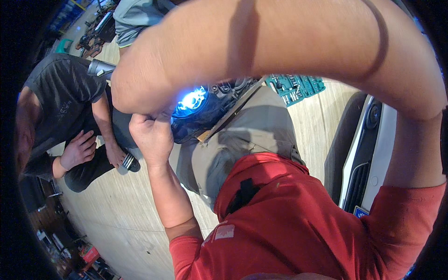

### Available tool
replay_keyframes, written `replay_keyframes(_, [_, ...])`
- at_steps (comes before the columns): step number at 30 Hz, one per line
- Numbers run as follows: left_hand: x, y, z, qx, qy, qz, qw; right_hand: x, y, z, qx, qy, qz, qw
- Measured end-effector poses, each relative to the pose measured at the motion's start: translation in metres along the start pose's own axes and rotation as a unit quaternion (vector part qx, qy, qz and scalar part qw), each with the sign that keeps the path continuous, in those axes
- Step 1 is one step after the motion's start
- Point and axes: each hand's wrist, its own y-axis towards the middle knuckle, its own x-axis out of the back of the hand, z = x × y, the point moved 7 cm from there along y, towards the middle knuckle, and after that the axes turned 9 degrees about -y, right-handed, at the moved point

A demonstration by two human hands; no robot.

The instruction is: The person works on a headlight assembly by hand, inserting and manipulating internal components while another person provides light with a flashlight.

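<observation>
A dark headlight assembly (pixel 205 107) rests across my knees, with a bright blue-white glow (pixel 192 99) in its middle. At the assembly's left end my left hand (pixel 151 137) is closed, its fingers curled against the edge; what they grip is hidden. My right forearm sweeps across the upper picture, close to the camera. It leads to my right hand (pixel 133 91), just above the left one, with the fingers out of sight behind it. Under the assembly's near side runs a thin board edge (pixel 228 114).
To the left a person in dark clothes (pixel 70 102) squats close by, hands in front. Another person in a grey shirt (pixel 140 21) is at the far side. A green socket tool case (pixel 296 87) lies beyond my knees. A white car bumper (pixel 373 168) stands at the right.
</observation>
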Motion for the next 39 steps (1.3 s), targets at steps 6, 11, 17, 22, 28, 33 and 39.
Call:
replay_keyframes(6, [-0.011, -0.004, -0.012, -0.106, 0.031, -0.036, 0.993, -0.008, 0.005, -0.004, 0.018, 0.014, 0.003, 1.000])
replay_keyframes(11, [-0.021, 0.002, -0.014, -0.068, -0.083, 0.037, 0.994, -0.016, 0.002, 0.000, 0.020, 0.020, 0.013, 1.000])
replay_keyframes(17, [0.005, 0.002, 0.011, 0.006, -0.047, 0.024, 0.999, -0.015, -0.007, 0.003, 0.019, 0.020, 0.015, 1.000])
replay_keyframes(22, [-0.011, -0.003, -0.012, -0.080, -0.012, -0.003, 0.997, -0.019, -0.003, -0.001, 0.024, 0.026, 0.015, 0.999])
replay_keyframes(28, [-0.002, 0.001, -0.018, -0.123, 0.033, 0.032, 0.991, -0.017, 0.021, 0.004, 0.058, 0.033, 0.007, 0.998])
replay_keyframes(33, [-0.011, 0.002, -0.006, -0.050, -0.017, 0.050, 0.997, -0.021, 0.006, -0.004, 0.035, 0.023, 0.017, 0.999])
replay_keyframes(39, [-0.015, -0.007, -0.027, -0.133, 0.045, -0.041, 0.989, -0.018, -0.008, -0.001, 0.027, 0.027, 0.017, 0.999])
